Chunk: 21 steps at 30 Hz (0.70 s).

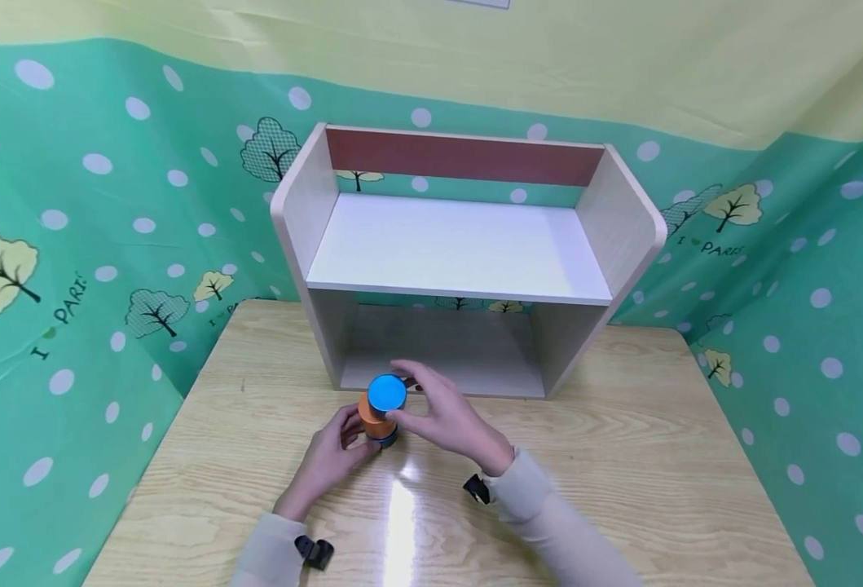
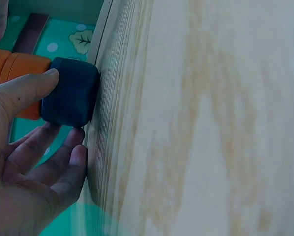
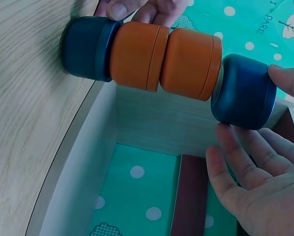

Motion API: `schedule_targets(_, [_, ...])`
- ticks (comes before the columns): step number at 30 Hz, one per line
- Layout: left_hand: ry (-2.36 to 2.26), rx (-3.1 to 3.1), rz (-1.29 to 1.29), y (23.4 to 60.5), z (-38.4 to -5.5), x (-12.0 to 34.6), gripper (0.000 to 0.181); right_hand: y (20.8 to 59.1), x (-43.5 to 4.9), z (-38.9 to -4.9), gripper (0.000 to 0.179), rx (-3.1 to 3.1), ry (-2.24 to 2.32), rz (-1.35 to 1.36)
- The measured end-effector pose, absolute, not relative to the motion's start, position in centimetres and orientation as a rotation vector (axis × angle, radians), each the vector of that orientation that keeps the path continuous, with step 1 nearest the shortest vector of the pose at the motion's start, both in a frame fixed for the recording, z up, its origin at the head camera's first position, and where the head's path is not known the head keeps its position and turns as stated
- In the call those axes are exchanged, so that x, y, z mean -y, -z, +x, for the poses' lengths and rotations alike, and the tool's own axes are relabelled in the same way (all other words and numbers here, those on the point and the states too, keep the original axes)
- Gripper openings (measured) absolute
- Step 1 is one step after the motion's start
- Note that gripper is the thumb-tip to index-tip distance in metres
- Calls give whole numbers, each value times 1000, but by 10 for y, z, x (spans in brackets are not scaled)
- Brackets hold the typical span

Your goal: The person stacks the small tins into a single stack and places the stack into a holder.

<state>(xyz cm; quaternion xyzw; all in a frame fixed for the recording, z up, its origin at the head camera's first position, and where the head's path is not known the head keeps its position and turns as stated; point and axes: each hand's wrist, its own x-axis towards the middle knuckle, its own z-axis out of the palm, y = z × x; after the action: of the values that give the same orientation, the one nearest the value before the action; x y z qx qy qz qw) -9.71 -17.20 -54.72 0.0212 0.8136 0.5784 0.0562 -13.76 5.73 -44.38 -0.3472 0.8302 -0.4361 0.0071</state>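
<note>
Apparently topping a stack: pinching the upper blue container [image 1: 387,393] with the right hand [image 1: 451,414], gripping the lower blue container [image 3: 83,49] with the left hand [image 1: 330,458], two orange containers [image 3: 137,56] between, on the worktop [image 1: 622,440], lower centre of the head frame. Next, probably: align, then release gently.
</note>
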Motion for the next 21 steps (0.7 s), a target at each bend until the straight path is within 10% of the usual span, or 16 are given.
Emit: schedule_targets(21, [-1728, -2512, 71, 547, -98, 171, 65, 447, -42, -139, 67, -2547, 1361, -1071])
